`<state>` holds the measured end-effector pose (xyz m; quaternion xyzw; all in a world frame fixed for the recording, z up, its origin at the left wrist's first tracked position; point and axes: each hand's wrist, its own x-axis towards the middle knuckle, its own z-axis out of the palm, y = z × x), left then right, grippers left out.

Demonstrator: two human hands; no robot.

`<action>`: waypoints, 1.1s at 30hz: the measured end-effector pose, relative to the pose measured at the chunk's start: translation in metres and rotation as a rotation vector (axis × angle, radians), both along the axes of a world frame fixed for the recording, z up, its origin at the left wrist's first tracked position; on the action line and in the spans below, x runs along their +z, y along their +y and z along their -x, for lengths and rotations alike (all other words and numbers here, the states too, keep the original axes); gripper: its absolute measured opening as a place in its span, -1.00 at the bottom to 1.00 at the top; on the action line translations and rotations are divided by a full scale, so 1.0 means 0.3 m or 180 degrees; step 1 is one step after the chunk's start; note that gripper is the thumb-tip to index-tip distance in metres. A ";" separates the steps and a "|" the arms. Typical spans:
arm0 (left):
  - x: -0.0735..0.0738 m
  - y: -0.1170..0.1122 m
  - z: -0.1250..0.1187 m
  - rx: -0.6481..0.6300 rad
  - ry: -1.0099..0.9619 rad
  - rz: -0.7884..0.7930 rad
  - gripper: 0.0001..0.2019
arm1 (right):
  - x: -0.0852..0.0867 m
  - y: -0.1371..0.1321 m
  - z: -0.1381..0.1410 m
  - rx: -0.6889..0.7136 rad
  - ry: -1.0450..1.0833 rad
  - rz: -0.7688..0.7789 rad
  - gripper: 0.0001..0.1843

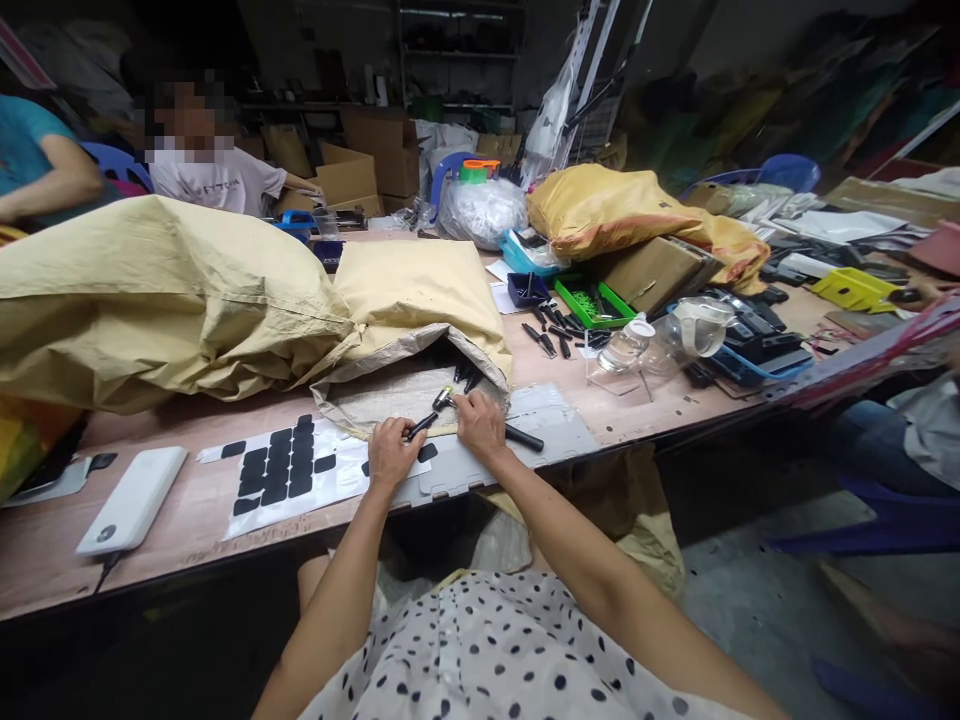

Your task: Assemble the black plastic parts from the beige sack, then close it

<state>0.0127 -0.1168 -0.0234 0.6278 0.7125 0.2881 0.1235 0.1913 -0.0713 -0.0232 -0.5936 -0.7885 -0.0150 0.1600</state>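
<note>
both hands pinch one small black tool (433, 412): left hand (391, 452) its handle, right hand (478, 422) its metal tip, just before the open sack (420, 300).

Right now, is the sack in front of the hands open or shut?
Open: the sack mouth gapes toward both hands, showing dark parts inside.

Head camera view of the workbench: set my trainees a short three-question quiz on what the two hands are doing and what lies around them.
1. True or false: both hands grip one small black-handled tool.
2. What lies left of the left hand? A) a sheet of black pads B) a red bucket C) a laptop
3. Fill in: the right hand works at the mouth of an open tan ____.

Key: 1 true; 2 A; 3 sack.
</note>
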 end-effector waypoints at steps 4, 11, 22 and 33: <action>0.004 0.005 0.005 0.0020 -0.0082 -0.0004 -0.90 | 0.011 -0.003 0.008 0.0006 -0.0046 -0.0006 -0.63; 0.091 -0.075 0.041 -0.0434 -0.1719 0.0311 -0.69 | 0.021 0.001 0.015 -0.0010 -0.0015 0.0062 -0.62; -0.106 -0.403 -0.035 -0.1014 -0.1518 0.2762 -0.70 | 0.019 0.004 0.021 -0.0030 -0.0037 0.0089 -0.63; 0.071 -0.253 -0.065 -0.1968 -0.1743 0.2763 -0.71 | 0.014 -0.001 0.022 0.0041 -0.0020 -0.0034 -0.70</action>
